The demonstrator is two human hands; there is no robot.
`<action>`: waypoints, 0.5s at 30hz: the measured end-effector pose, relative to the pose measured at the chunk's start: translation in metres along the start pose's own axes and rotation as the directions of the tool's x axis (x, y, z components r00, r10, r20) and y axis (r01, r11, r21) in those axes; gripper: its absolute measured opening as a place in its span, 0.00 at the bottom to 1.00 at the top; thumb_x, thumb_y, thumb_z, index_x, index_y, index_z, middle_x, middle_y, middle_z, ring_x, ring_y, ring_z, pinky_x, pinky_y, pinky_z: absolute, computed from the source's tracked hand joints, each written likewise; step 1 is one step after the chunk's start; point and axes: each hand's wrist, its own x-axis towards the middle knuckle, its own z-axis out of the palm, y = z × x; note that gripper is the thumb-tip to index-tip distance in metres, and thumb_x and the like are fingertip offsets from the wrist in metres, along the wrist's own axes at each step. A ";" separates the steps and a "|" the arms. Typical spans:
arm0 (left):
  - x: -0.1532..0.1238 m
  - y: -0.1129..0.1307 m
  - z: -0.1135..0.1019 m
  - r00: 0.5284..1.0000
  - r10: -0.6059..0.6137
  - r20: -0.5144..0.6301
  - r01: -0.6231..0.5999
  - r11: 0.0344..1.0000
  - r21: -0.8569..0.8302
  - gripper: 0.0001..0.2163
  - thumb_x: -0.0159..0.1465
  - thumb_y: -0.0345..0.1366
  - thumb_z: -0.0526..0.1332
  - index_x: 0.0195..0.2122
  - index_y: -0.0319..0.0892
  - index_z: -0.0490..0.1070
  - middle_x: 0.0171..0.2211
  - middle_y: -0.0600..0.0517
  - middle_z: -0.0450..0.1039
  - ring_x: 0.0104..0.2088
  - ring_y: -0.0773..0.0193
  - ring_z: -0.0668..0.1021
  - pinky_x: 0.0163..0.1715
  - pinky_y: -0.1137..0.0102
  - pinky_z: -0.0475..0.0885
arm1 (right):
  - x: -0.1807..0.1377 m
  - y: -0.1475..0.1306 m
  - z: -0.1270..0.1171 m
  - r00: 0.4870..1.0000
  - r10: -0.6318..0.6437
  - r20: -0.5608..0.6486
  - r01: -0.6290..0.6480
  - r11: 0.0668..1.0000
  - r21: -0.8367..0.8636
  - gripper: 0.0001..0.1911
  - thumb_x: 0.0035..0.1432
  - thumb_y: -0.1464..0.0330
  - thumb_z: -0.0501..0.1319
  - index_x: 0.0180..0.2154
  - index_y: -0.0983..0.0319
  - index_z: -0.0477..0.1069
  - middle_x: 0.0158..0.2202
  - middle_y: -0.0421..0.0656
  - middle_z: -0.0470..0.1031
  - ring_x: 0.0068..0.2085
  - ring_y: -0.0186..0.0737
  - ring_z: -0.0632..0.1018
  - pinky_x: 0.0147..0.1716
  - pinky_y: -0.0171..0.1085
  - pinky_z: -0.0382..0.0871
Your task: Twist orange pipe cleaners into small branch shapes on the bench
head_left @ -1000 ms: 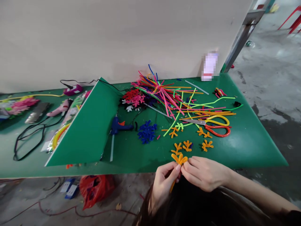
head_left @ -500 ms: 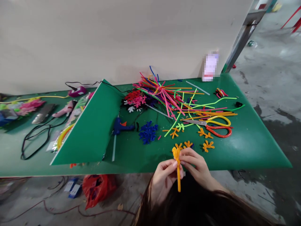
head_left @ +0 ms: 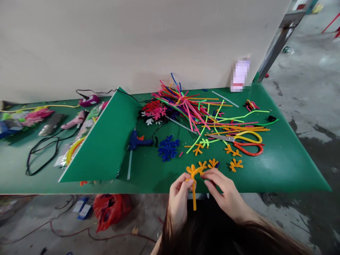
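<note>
My left hand [head_left: 179, 194] is closed around the middle of an orange pipe cleaner [head_left: 194, 198], with a straight stem hanging below the fingers. Above them the fuzzy wire forms small rounded loops, and one strand arches off to the right. At the end of that strand are the bent fingertips of my right hand [head_left: 224, 191], its thumb a little lower. Just beyond my hands lie small branched orange pieces [head_left: 213, 163], and another orange piece [head_left: 236, 164] is farther right. Scissors [head_left: 248, 141] with yellow and red handles rest behind them.
A tangle of coloured pipe cleaners [head_left: 183, 102] covers the table's back middle. Blue branched pieces [head_left: 168, 148] lie beside a blue glue gun [head_left: 139, 140]. A slanted green board [head_left: 98, 148] stands to the left. A phone [head_left: 240, 75] leans against the wall.
The orange piece has shifted slightly left with my left hand. One strand is now bent out to the right, and my right fingers have moved away from the stem.
</note>
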 end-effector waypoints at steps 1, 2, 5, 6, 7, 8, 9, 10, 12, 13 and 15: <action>0.001 -0.001 -0.001 0.997 0.065 -0.043 -0.062 0.995 0.079 0.10 0.56 0.37 0.61 0.21 0.40 0.64 0.20 0.57 0.61 0.24 0.70 0.65 0.25 0.76 0.62 | 0.000 -0.001 0.000 0.998 0.055 0.042 -0.059 0.995 0.082 0.07 0.63 0.70 0.54 0.40 0.62 0.70 0.37 0.45 0.73 0.36 0.37 0.76 0.36 0.35 0.72; 0.001 -0.002 -0.001 0.990 0.125 -0.062 -0.113 0.980 0.162 0.09 0.57 0.37 0.60 0.23 0.40 0.65 0.21 0.57 0.62 0.25 0.69 0.66 0.26 0.76 0.63 | -0.001 -0.002 0.001 0.990 0.109 0.089 -0.122 0.981 0.152 0.06 0.61 0.68 0.56 0.39 0.62 0.70 0.33 0.42 0.74 0.32 0.36 0.75 0.32 0.33 0.71; 0.002 -0.005 0.002 0.968 0.251 -0.022 -0.226 0.904 0.363 0.07 0.59 0.36 0.60 0.27 0.40 0.69 0.24 0.55 0.67 0.28 0.67 0.70 0.30 0.75 0.66 | -0.001 -0.003 0.002 0.969 0.213 0.128 -0.238 0.941 0.241 0.06 0.59 0.66 0.59 0.35 0.63 0.70 0.26 0.38 0.73 0.26 0.33 0.73 0.27 0.31 0.68; 0.002 -0.005 0.003 0.963 0.270 0.001 -0.248 0.881 0.402 0.06 0.60 0.36 0.60 0.28 0.40 0.69 0.26 0.55 0.69 0.29 0.67 0.71 0.31 0.75 0.66 | 0.000 -0.003 0.002 0.971 0.216 0.105 -0.236 0.942 0.239 0.06 0.60 0.67 0.58 0.33 0.63 0.70 0.25 0.38 0.73 0.26 0.33 0.73 0.28 0.31 0.68; 0.002 -0.005 0.005 0.959 0.282 0.022 -0.263 0.864 0.429 0.06 0.60 0.36 0.60 0.29 0.40 0.70 0.27 0.55 0.70 0.30 0.67 0.71 0.32 0.75 0.67 | 0.000 -0.003 0.002 0.975 0.207 0.077 -0.219 0.949 0.225 0.07 0.61 0.67 0.57 0.32 0.63 0.69 0.25 0.39 0.73 0.26 0.33 0.73 0.28 0.32 0.67; 0.001 -0.005 0.006 0.959 0.281 0.044 -0.271 0.854 0.444 0.06 0.60 0.37 0.60 0.30 0.40 0.70 0.27 0.54 0.71 0.30 0.66 0.72 0.33 0.75 0.67 | 0.000 -0.003 0.002 0.981 0.188 0.054 -0.195 0.960 0.203 0.08 0.61 0.68 0.56 0.31 0.63 0.69 0.25 0.39 0.72 0.26 0.33 0.72 0.28 0.32 0.67; 0.001 -0.004 0.007 0.960 0.271 0.067 -0.271 0.851 0.450 0.06 0.61 0.37 0.60 0.31 0.39 0.71 0.29 0.53 0.72 0.31 0.66 0.73 0.34 0.75 0.68 | 0.000 -0.002 0.002 0.986 0.164 0.037 -0.168 0.970 0.174 0.08 0.61 0.69 0.55 0.31 0.63 0.69 0.25 0.39 0.72 0.26 0.33 0.71 0.28 0.32 0.66; 0.002 -0.003 0.008 0.962 0.257 0.092 -0.270 0.850 0.453 0.07 0.61 0.37 0.60 0.32 0.39 0.71 0.29 0.53 0.73 0.32 0.65 0.74 0.35 0.75 0.68 | 0.000 -0.001 0.002 0.991 0.134 0.022 -0.136 0.981 0.139 0.07 0.61 0.70 0.55 0.31 0.63 0.68 0.25 0.39 0.71 0.25 0.32 0.71 0.27 0.31 0.66; 0.003 -0.002 0.008 0.961 0.246 0.127 -0.277 0.841 0.465 0.07 0.62 0.37 0.59 0.31 0.39 0.71 0.30 0.51 0.73 0.33 0.64 0.74 0.35 0.74 0.69 | 0.000 0.001 0.002 0.998 0.058 -0.003 -0.057 0.997 0.048 0.06 0.60 0.72 0.54 0.32 0.63 0.67 0.26 0.39 0.70 0.25 0.32 0.70 0.26 0.31 0.65; 0.004 -0.002 0.007 0.957 0.256 0.140 -0.292 0.828 0.479 0.07 0.62 0.37 0.59 0.30 0.39 0.71 0.30 0.51 0.73 0.33 0.64 0.74 0.35 0.74 0.69 | -0.001 0.002 0.002 1.000 0.003 -0.003 -0.003 1.000 -0.010 0.06 0.61 0.73 0.53 0.33 0.64 0.67 0.26 0.40 0.70 0.25 0.32 0.70 0.25 0.31 0.65; 0.005 0.000 0.005 0.937 0.308 0.166 -0.349 0.780 0.519 0.07 0.62 0.35 0.59 0.29 0.39 0.71 0.28 0.51 0.73 0.31 0.65 0.74 0.34 0.74 0.69 | 0.000 0.004 -0.001 0.990 -0.141 0.006 0.140 0.973 -0.182 0.07 0.61 0.75 0.52 0.35 0.65 0.68 0.28 0.42 0.71 0.27 0.34 0.71 0.27 0.32 0.66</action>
